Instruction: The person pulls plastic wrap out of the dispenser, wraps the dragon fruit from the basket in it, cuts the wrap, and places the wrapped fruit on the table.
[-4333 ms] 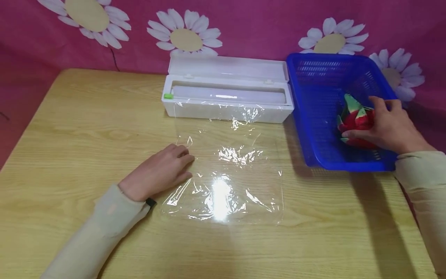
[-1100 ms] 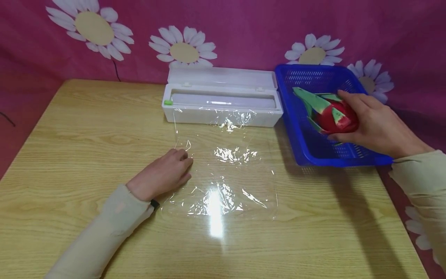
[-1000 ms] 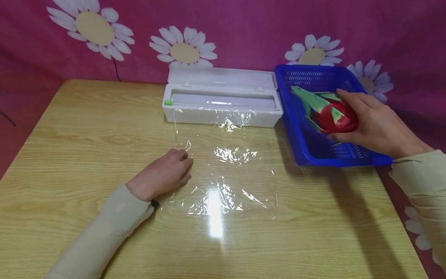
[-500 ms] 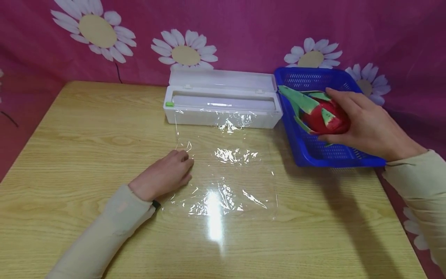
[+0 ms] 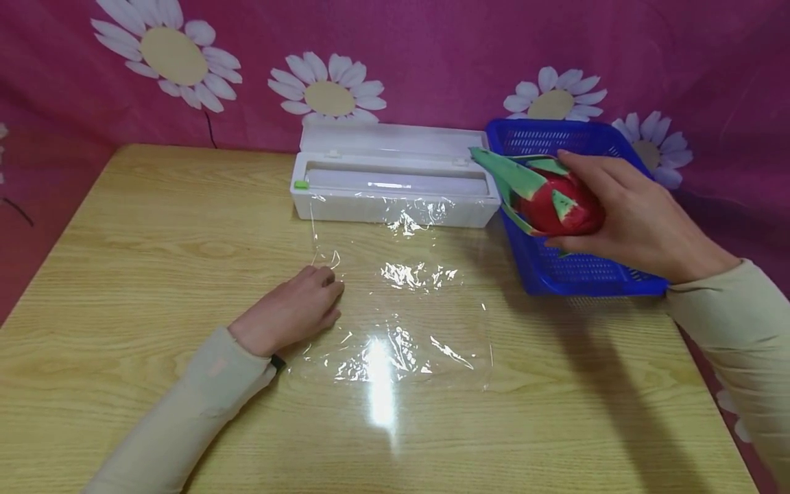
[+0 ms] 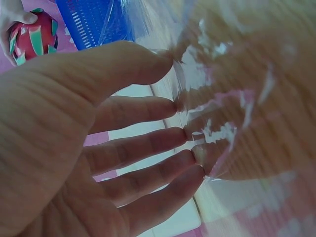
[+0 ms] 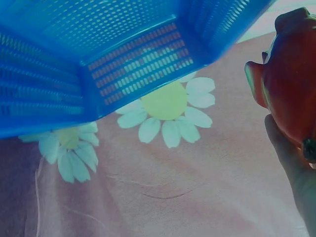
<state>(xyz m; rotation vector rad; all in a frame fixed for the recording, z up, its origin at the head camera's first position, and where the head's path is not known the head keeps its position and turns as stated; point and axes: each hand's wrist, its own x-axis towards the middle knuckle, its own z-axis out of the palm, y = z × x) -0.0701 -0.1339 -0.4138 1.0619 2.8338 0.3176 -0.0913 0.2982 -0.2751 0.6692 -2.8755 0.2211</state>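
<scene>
My right hand (image 5: 636,213) grips a red dragon fruit (image 5: 564,206) with green, leaf-like scales. It is held above the left side of the blue basket (image 5: 546,285), its long green tip pointing left over the white box's corner. In the right wrist view the dragon fruit (image 7: 291,74) shows at the right edge. My left hand (image 5: 293,309) rests at the left edge of a clear sheet of cling film (image 5: 420,274) spread on the table. In the left wrist view its fingers (image 6: 143,143) are extended, fingertips right at the film's edge.
At the back of the wooden table (image 5: 154,226) stands a white cling film box (image 5: 395,209), lid raised, with a roll (image 5: 395,182) inside and a green slider (image 5: 301,184) at its left end. A pink cloth (image 5: 432,55) with daisies hangs behind.
My right hand has lifted the dragon fruit from inside the basket and carried it left, to the basket's left side. My left hand stays at the film's edge. The head view has shifted slightly.
</scene>
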